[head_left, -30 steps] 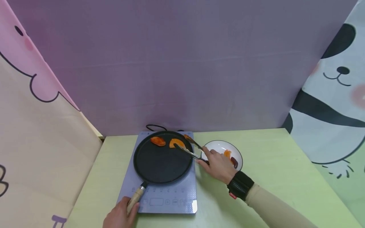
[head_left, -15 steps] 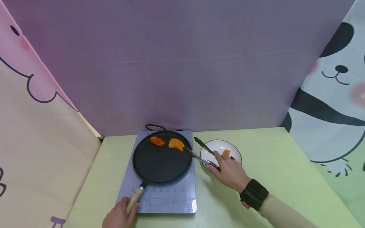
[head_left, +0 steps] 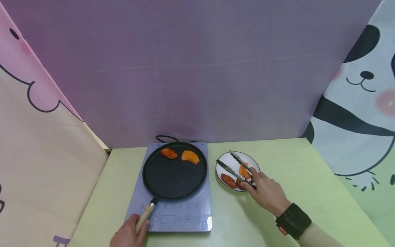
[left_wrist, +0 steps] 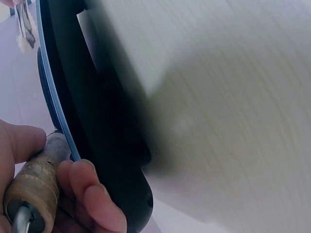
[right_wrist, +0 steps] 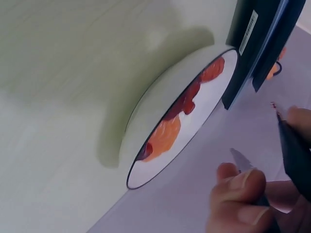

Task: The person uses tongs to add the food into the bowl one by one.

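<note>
My left hand (head_left: 129, 232) grips the wooden handle (head_left: 145, 215) of a round black frying pan (head_left: 172, 181). In the pan lie a reddish-orange food piece (head_left: 169, 153) and a yellow-orange piece (head_left: 190, 156), side by side near the far rim. My right hand (head_left: 267, 190) holds metal tongs (head_left: 232, 170) whose arms are spread, with nothing between the tips. The tongs are over a white dark-rimmed plate (head_left: 224, 161). On that plate are a red-brown piece (head_left: 228, 180), an orange piece (head_left: 244, 171) and darker pieces partly hidden by the tongs and hand.
The pan sits on a flat induction cooker (head_left: 172, 223) with a touch panel facing me. A black cord (head_left: 163, 138) loops behind it. The pale green table (head_left: 296, 178) meets a purple cloth wall at the back, with printed cloths on both sides.
My right hand has drawn the tongs back from the yellow-orange piece in the pan, rightward over the plate. That piece has turned slightly in the pan. The left hand stays on the handle.
</note>
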Motion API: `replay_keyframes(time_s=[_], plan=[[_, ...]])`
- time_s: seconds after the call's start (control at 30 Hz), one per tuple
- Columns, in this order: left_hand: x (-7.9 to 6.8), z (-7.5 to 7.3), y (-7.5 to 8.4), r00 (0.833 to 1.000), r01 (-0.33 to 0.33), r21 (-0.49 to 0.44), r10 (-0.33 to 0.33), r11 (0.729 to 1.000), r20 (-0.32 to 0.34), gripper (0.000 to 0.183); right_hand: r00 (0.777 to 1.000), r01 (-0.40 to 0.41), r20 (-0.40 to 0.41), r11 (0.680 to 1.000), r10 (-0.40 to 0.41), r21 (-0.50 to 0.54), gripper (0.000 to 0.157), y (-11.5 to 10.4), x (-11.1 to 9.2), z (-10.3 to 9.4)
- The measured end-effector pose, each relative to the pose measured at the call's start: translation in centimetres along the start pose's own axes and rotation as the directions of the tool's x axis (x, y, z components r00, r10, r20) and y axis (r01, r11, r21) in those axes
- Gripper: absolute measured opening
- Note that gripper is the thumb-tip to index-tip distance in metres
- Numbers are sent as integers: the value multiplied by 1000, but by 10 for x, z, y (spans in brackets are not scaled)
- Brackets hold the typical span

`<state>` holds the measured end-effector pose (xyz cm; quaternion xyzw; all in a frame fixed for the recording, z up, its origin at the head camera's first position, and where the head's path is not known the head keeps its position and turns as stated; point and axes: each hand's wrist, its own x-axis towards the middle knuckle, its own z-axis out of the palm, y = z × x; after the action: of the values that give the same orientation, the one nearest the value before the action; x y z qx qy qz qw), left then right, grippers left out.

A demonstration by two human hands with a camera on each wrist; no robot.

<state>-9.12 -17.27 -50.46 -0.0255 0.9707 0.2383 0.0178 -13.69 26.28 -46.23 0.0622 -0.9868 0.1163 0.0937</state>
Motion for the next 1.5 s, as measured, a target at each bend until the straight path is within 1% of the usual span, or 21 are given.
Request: replay_keyframes(time_s=[0.17,0.37,0.47,0.73,1.0,1.13,1.33,1.5], plan=[[0,0,-1,1000,8,1,-8,1000,7,30,1000,-30,0,998,30,-56,59,7,-6,-6],[0,-1,0,1000,-4,-1,4,1000,2,30,996,-77,24,992,80,-105,65,9,-13,-8],[0,-2,0,1000,-11,-4,11,1000,0,30,994,-98,34,988,103,-117,65,10,-15,-7],[0,-2,0,1000,3,-4,-2,1000,14,30,989,-121,65,985,129,-122,61,12,-20,-4],[-1,-1,-2,1000,-11,-8,11,1000,-2,30,987,-127,79,983,138,-132,55,16,-24,2],[0,-1,-2,1000,0,-6,0,1000,18,30,987,-128,75,983,139,-130,51,18,-23,5],[0,0,-2,1000,4,-7,-3,1000,24,31,992,-93,66,978,107,-187,47,17,-18,6],[0,0,-1,1000,1,-11,-1,1000,22,30,994,-70,62,977,84,-201,44,16,-13,8]])
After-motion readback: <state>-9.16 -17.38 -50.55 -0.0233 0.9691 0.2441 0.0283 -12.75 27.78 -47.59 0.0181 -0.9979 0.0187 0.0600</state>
